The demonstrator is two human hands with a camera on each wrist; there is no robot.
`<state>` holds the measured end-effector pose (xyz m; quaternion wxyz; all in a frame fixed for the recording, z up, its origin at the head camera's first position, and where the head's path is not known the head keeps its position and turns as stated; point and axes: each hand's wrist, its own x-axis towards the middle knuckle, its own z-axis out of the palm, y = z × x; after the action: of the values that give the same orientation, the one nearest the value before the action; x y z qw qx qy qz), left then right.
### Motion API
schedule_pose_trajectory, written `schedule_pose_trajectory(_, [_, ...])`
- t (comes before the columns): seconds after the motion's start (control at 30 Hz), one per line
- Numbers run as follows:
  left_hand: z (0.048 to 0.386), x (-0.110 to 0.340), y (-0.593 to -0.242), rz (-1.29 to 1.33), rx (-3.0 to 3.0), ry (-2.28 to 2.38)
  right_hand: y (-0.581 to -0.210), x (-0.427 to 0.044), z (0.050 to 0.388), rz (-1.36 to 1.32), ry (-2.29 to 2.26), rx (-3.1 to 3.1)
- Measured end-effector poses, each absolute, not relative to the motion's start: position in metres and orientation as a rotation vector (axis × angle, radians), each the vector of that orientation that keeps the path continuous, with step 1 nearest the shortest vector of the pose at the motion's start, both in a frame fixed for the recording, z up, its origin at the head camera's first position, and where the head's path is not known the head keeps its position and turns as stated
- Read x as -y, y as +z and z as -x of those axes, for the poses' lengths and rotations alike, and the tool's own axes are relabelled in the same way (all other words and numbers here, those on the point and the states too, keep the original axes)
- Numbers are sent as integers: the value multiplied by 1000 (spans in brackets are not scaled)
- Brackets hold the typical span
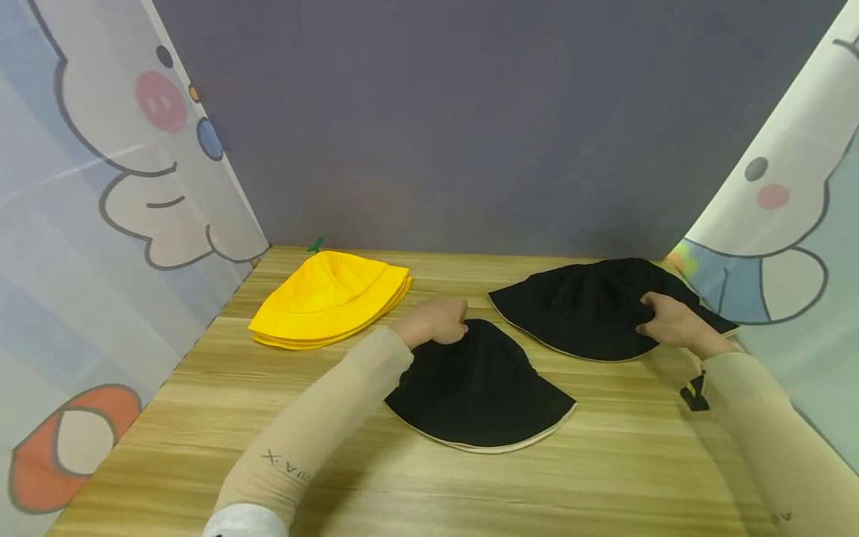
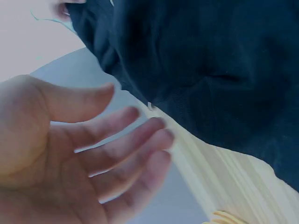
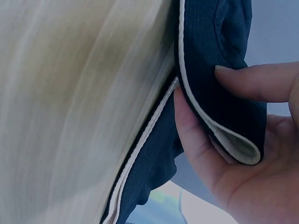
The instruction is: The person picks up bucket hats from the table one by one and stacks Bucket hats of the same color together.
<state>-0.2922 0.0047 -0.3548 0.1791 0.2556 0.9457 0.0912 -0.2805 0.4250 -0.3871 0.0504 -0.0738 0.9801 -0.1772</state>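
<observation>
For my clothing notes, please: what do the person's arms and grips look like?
The left sleeve is beige, with dark lettering and, at its upper end, white fabric. The right sleeve is beige too, with a dark marking. The left grip and right grip are bare. A small black piece with yellow shows beside the right sleeve.

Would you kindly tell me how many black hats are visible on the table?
2: the nearer black hat, in the middle by the left hand, and the farther black hat, to the right, gripped by the right hand. Others may be hidden underneath.
</observation>
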Motion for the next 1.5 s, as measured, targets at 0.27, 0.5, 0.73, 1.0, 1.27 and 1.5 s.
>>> schedule_pose_trajectory(0.27, [327,-16,-368,-659,-2619,670,-389,-418,278,265,-554,-3023])
schedule_pose_trajectory(0.5, [347,-35,-379,-645,-2671,464,-393,-410,279,292,-608,-3049])
schedule_pose_trajectory(0.73, [356,-52,-384,-546,-2518,645,-395,-403,280,295,-655,-3042])
schedule_pose_trajectory(1.0, [355,-67,-392,-567,-2737,438,-394,-399,281,284,-688,-3058])
schedule_pose_trajectory(1.27, [359,-68,-390,-597,-2797,639,-385,-395,282,228,-730,-3061])
schedule_pose_trajectory(1.5, [361,-58,-379,-663,-2795,730,-378,-390,281,194,-757,-3067])
